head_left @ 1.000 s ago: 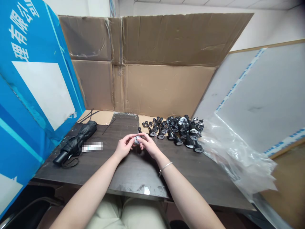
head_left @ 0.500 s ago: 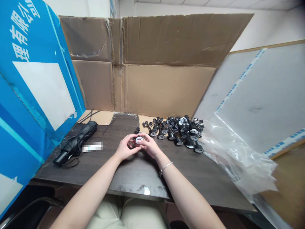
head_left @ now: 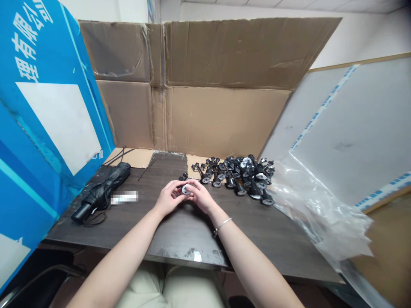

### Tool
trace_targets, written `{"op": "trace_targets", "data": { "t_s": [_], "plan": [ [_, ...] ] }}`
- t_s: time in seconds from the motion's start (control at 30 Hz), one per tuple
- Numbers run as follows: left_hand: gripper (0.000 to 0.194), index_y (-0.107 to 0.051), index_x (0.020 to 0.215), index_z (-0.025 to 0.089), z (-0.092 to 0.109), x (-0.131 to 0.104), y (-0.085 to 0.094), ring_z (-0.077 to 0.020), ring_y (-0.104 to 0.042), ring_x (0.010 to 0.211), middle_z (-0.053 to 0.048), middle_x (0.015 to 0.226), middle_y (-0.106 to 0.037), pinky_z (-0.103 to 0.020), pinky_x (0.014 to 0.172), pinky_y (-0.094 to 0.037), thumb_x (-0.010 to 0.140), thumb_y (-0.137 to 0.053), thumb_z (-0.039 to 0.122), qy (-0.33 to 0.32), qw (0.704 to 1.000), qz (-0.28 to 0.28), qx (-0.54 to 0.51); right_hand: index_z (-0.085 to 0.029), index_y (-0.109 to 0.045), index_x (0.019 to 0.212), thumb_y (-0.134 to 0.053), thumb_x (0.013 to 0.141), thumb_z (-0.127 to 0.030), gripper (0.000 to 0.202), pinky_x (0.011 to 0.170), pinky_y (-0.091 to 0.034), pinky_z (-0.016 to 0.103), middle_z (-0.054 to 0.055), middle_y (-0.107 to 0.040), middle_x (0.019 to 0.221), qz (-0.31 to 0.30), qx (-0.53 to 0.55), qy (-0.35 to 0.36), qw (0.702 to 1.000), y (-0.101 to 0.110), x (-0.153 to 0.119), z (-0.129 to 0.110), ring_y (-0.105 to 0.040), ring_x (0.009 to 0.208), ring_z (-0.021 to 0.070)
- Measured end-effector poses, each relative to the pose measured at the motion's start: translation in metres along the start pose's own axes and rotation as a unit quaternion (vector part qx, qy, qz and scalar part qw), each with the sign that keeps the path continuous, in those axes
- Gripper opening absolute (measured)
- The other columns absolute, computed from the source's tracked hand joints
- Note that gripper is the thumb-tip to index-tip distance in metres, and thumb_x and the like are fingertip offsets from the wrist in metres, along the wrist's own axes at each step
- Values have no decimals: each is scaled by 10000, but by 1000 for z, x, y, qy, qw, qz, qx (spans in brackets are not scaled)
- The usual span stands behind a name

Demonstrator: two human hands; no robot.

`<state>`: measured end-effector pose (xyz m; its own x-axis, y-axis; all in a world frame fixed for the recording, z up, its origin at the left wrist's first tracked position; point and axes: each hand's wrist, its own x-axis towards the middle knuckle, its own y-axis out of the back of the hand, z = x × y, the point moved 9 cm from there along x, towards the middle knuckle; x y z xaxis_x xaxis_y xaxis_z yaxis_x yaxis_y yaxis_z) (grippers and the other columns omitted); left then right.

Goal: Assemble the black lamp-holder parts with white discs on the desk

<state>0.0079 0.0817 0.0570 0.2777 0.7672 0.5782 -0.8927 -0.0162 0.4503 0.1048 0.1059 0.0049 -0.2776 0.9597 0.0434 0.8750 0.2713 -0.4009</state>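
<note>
Between my hands, over the middle of the dark table, is a black part with a round white-and-grey end (head_left: 185, 189) that faces me. My left hand (head_left: 168, 198) curls round its left side, thumb below it. From the right, my right hand (head_left: 199, 196) grips the same part, its fingers at the round end. Small black knobs (head_left: 183, 176) stick out just beyond my fingertips. Most of the part's body is hidden by my fingers. To the right lies a pile of similar black parts (head_left: 240, 186) with round ends.
A folded black umbrella (head_left: 104, 190) lies on the left of the table (head_left: 257, 239). Thin black strips (head_left: 147, 170) lie behind it. Cardboard (head_left: 224, 119) stands along the back, a blue panel (head_left: 86, 90) on the left. Clear plastic film (head_left: 321, 218) hangs over the right side.
The round end has shifted slightly left and tilted between my fingers. The black knobs beyond it have moved a little left and lower. My right thumb no longer covers the round end's lower edge.
</note>
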Motion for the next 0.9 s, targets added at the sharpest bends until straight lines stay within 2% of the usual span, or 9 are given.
{"op": "trace_targets", "data": {
  "t_s": [0.17, 0.33, 0.53, 0.9],
  "plan": [
    [365, -579, 1061, 214, 1, -1, 0, -163, -579, 902, -61, 1041, -580, -263, 719, -507, 703, -631, 164, -9, 1000, -3, -1, -208, -490, 835, -717, 584, -377, 378, 591, -464, 264, -1, -655, 712, 12, -24, 7, 1000, 1, 0, -1, -623, 695, 156],
    [392, -569, 1092, 218, 2, -1, -1, -172, -581, 881, -72, 1073, -561, -257, 677, -518, 705, -631, 228, 1, 1000, -14, -7, -211, -509, 818, -725, 577, -368, 360, 583, -461, 254, -22, -629, 686, 25, -26, 16, 999, 3, -1, -3, -607, 667, 139],
    [293, -589, 1068, 203, -5, -1, -2, -136, -593, 789, -73, 1049, -566, -215, 609, -512, 788, -519, 253, 22, 999, -3, -45, -212, -518, 812, -712, 590, -374, 337, 573, -471, 282, -35, -607, 661, 11, -33, 23, 999, 1, -1, -5, -577, 561, 116],
    [276, -576, 1059, 175, -10, -1, -5, -118, -605, 756, -84, 1055, -553, -216, 627, -515, 805, -491, 243, 25, 997, -4, -68, -205, -485, 815, -722, 577, -397, 387, 588, -486, 300, -29, -627, 650, 2, -35, 22, 999, -1, -1, -4, -606, 545, 127]
  ]
}}
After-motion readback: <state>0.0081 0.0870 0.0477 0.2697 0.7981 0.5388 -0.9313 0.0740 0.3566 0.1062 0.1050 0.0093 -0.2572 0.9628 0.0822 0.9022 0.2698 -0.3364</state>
